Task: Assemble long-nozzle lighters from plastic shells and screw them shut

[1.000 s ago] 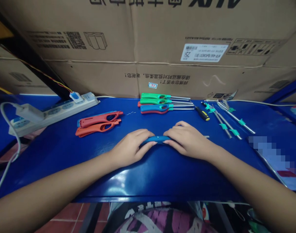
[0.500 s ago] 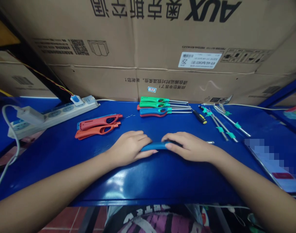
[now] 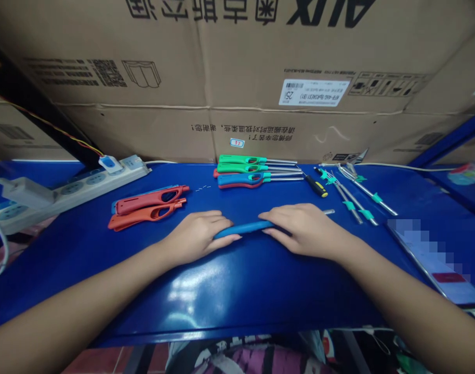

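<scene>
A blue gas lighter [image 3: 245, 228] is held level between my two hands, just above the blue table. My left hand [image 3: 196, 231] closes round its left end, with thumb below and fingers over the top. Round the right part wraps my right hand [image 3: 300, 228], hiding the trigger area; the silvery tip of a metal tube [image 3: 330, 211] pokes out beyond it. Behind my hands lie several lighters with metal tubes, among them a green one [image 3: 241, 159] and a blue and red one [image 3: 239, 180]. A black and yellow screwdriver [image 3: 316, 186] rests beside their tips.
Red and orange lighter bodies [image 3: 147, 208] without tubes lie at left, before a white power strip [image 3: 77, 188]. Several metal tubes with teal parts [image 3: 350, 200] lie at right, near a phone [image 3: 436, 265]. A large cardboard box [image 3: 245, 62] stands along the back of the table [image 3: 222, 301].
My left hand has shifted slightly left along the lighter, so more blue shows between my hands. The whole view has also moved a little.
</scene>
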{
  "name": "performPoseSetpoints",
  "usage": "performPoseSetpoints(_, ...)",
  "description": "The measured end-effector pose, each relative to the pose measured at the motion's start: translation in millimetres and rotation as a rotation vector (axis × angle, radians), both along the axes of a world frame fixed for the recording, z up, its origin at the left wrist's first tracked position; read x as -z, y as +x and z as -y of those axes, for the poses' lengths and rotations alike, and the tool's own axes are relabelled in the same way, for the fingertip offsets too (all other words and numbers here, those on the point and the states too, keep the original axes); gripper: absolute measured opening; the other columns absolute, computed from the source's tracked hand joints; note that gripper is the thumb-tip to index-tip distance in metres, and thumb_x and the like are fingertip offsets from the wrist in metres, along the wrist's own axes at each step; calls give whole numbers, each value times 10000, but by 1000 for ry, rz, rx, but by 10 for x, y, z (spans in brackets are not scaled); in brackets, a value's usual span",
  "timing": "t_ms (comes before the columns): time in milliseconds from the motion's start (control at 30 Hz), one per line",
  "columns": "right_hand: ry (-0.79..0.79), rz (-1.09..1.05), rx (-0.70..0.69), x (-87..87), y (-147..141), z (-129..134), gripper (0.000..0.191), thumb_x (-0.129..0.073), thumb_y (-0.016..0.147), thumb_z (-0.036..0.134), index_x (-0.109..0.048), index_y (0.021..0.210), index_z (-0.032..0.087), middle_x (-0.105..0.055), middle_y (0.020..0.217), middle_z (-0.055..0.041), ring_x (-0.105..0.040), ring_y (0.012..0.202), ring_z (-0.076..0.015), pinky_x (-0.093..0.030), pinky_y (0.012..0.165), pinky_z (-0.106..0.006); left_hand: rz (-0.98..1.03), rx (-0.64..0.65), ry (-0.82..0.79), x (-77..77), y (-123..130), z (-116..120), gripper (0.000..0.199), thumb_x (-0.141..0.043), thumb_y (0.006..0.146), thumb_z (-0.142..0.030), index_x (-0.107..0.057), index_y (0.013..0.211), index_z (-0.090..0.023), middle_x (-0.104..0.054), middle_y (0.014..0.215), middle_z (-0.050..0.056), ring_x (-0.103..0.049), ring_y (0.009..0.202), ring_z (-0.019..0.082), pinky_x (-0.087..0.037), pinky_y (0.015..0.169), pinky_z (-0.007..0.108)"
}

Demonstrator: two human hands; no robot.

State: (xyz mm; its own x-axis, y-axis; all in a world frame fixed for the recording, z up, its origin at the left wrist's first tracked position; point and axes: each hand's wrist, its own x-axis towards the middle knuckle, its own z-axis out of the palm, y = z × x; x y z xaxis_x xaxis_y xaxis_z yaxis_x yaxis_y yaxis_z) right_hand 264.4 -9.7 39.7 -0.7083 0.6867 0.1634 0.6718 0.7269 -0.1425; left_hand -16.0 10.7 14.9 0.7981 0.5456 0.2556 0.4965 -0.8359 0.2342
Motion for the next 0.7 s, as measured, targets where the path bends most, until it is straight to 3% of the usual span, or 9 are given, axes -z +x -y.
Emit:
performPoseSetpoints(167, 154, 3, -28, 53, 66, -41, 275, -485, 1026, 307, -728, 1051, 179, -783, 946, -69, -720, 799, -205, -466, 709, -327, 8, 34, -58, -37, -69, -42, 326, -480, 1033, -408, -683, 997, -155, -696, 873, 53, -675, 798, 176, -517, 742, 270)
performPoseSetpoints(300, 256, -45, -53, 98, 1, -25, 303, -457, 1043, 306, -722, 1109, 175, -787, 937, -66, -705, 774, -187, -448, 694, -325, 58, -30, -22, -35, -26, 71, 302, -481, 1028, -340, -624, 1216, -151, -721, 1011, 76, -708, 857, 193, -556, 764, 297)
performPoseSetpoints(433, 214, -25, -47, 62, 72, -112, 311, -548, 1005, 382, -688, 1201, 185, -765, 1069, -89, -677, 941, -225, -457, 893, -383, 6, -82, -4, -32, -26, 101, 325, -443, 1042, -352, -619, 1223, -148, -722, 1053, 98, -724, 858, 215, -583, 759, 328)
performPoseSetpoints(533, 207, 24, 43, 18, 239, -239, 386, -659, 932, 388, -649, 1253, 175, -720, 1194, -123, -621, 1110, -296, -398, 1013, -475, -16, -119, -4, -32, -72, 29, 325, -448, 1040, -364, -620, 1211, -149, -716, 1078, 102, -722, 882, 228, -590, 781, 346)
performPoseSetpoints(700, 230, -54, 86, 5, 433, -385, 144, -597, 972, 269, -691, 1045, 189, -754, 1029, -78, -663, 987, -234, -362, 1051, -467, 11, -171, -17, -25, -110, -42, 313, -447, 1043, -368, -619, 1202, -160, -704, 1082, 92, -716, 908, 224, -582, 805, 334)
